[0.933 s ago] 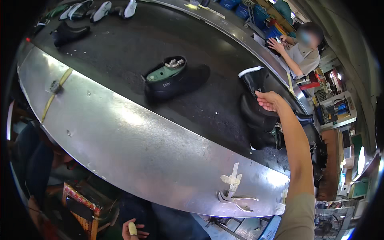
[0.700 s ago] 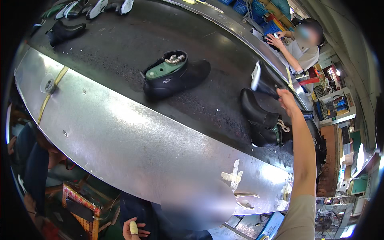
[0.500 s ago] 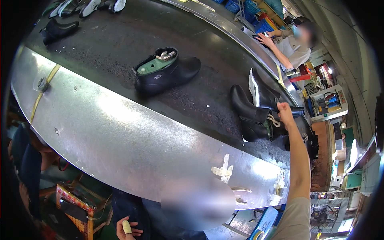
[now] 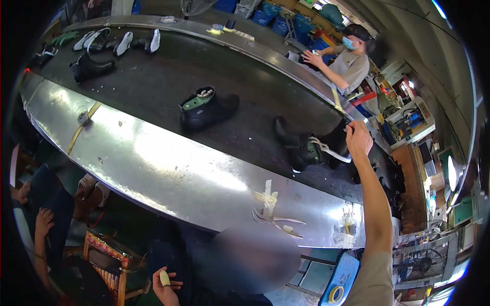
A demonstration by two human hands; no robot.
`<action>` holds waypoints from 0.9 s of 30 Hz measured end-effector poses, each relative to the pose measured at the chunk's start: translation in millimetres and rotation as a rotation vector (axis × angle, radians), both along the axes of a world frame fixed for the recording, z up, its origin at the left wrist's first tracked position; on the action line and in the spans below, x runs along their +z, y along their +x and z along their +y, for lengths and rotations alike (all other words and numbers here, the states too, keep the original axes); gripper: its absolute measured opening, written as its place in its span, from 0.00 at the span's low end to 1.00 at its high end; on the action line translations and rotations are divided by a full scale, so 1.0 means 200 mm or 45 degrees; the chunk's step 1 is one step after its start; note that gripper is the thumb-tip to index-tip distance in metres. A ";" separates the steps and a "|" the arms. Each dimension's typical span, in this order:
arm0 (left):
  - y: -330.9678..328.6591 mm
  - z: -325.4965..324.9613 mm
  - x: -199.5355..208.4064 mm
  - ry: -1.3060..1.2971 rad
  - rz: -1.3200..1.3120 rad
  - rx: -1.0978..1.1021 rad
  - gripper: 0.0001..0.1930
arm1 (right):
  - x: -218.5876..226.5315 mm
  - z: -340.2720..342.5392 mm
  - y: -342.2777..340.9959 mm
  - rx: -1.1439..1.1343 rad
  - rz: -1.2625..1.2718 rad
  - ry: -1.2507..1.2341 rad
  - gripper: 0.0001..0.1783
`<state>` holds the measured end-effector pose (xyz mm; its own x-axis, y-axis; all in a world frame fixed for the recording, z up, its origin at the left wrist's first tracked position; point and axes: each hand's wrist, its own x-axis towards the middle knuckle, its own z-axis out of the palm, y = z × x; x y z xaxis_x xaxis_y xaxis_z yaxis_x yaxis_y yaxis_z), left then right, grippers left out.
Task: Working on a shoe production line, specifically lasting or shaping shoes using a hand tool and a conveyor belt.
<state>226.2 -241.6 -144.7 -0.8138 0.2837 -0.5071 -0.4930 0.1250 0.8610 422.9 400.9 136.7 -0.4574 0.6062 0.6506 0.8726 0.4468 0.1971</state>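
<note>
Right hand (image 4: 360, 138) apparently grips black boot (image 4: 338, 136), neighbouring boots (image 4: 300, 157) crowding; left hand (image 4: 166, 286) loosely parted.

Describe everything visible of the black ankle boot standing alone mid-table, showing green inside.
The smooth black ankle boot looks leather- or rubber-like, with a rounded toe and a small pale side mark. Its open top shows a green interior and a pale twisted bundle. It stands upright on the flat black work surface, toe pointing right; nothing else visibly touches its outside.
</note>
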 end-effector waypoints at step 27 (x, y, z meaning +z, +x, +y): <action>0.09 0.24 0.25 0.630 -0.663 0.192 0.36 | -0.51 -2.20 -0.23 1.667 0.314 -1.278 0.14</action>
<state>243.6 -193.4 -93.8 -0.5508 0.4835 -0.6803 -0.8346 -0.3195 0.4487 376.6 -38.7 34.4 -0.9114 0.1157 0.3950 -0.2038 0.7070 -0.6772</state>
